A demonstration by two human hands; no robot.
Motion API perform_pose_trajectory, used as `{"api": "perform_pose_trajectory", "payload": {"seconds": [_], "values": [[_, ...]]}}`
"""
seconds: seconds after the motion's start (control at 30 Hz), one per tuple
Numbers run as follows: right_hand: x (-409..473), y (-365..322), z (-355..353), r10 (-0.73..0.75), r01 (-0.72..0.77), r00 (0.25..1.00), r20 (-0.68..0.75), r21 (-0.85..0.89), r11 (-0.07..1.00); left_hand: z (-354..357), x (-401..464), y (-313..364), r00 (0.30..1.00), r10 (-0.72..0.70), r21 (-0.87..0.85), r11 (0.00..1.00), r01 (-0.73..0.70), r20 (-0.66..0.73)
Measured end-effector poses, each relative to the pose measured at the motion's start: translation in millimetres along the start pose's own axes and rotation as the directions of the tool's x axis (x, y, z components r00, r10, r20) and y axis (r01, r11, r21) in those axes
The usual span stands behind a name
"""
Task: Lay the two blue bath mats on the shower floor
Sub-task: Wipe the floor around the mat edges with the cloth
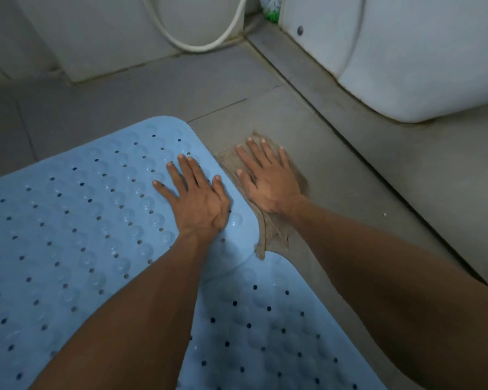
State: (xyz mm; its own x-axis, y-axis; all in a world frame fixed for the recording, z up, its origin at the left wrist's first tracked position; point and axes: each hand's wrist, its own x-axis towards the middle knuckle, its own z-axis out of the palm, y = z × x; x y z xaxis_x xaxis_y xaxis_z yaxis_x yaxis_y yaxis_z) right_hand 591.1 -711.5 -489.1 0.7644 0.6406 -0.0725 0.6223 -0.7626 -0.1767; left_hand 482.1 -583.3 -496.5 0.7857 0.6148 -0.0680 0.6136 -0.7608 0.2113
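Two light blue bath mats with holes and suction bumps lie on the grey tiled floor. The far mat (82, 209) fills the left side, and its near right corner overlaps the near mat (268, 333) at the bottom. My left hand (195, 198) presses flat, fingers spread, on the far mat's right edge. My right hand (268, 181) lies flat, fingers apart, on a brown mesh cloth (273, 235) spread on the tile just right of the mats. Neither hand grips anything.
A white toilet base (423, 57) stands at the upper right behind a floor step (335, 128). A white hose (203, 43) loops against the back wall. A green-and-white brush (271, 9) sits in the far corner.
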Motion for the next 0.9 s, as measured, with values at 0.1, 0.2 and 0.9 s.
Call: {"api": "perform_pose_trajectory", "payload": {"seconds": [0.1, 0.2, 0.9], "values": [[-47, 17, 3, 0.009, -0.010, 0.999, -0.035, -0.037, 0.999, -2, -2, 0, 1.000, 0.008, 0.026, 1.000, -0.009, 0.017], [-99, 37, 6, 0.013, -0.017, 0.998, -0.057, -0.074, 0.997, -4, -2, 0, 0.999, 0.021, 0.031, 0.999, -0.022, 0.043], [-255, 65, 11, 0.267, -0.269, 0.956, -0.118, 0.006, 0.963, 11, -118, 22, 0.989, 0.133, 0.031, 0.990, -0.135, 0.061]]}}
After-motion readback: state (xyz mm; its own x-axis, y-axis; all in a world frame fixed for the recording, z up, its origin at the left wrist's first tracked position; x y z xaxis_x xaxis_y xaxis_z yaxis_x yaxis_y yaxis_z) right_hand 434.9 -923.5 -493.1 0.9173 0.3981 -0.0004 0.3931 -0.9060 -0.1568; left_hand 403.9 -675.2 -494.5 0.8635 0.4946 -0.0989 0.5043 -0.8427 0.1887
